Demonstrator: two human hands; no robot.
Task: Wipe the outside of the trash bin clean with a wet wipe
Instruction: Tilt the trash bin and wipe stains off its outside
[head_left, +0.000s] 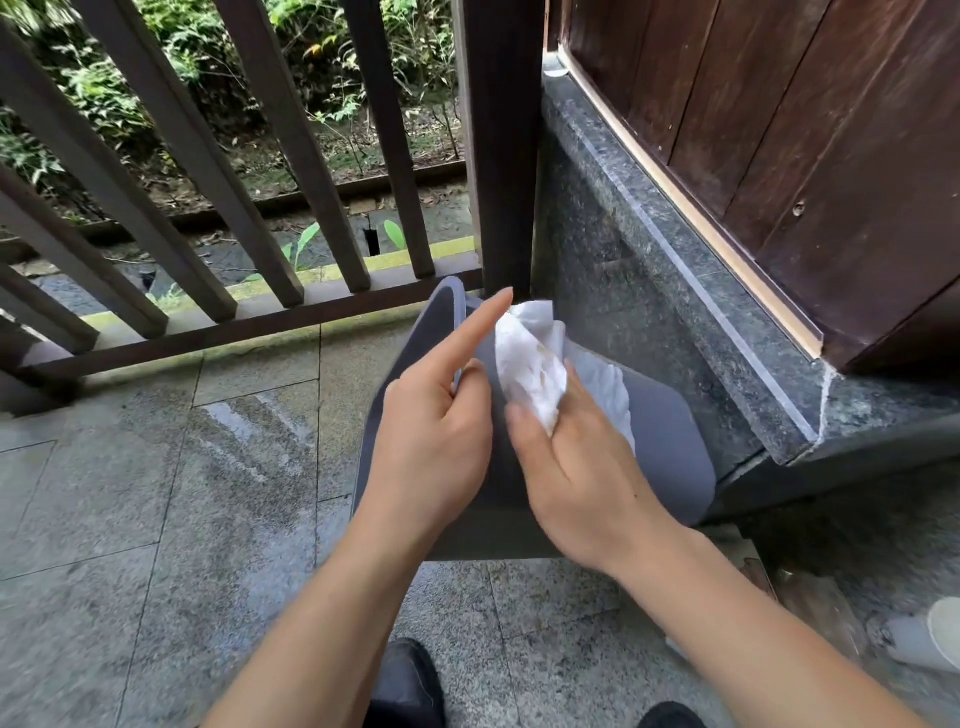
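Observation:
A grey trash bin (670, 457) stands on the stone floor in the corner between the railing post and a granite ledge. A white liner shows at its opening. My left hand (431, 441) grips the bin's left rim, thumb on the edge and index finger stretched out toward the post. My right hand (576, 462) holds a crumpled white wet wipe (530, 364) with faint brownish marks, pressed against the top of the bin. The lower front of the bin is hidden behind my forearms.
A dark wooden railing (291, 171) runs along the back left, with its thick post (501, 145) just behind the bin. A granite ledge (675, 270) and wooden door (810, 135) are on the right. A wet streak (244, 431) marks the floor tiles. A white cup (930, 639) lies at lower right.

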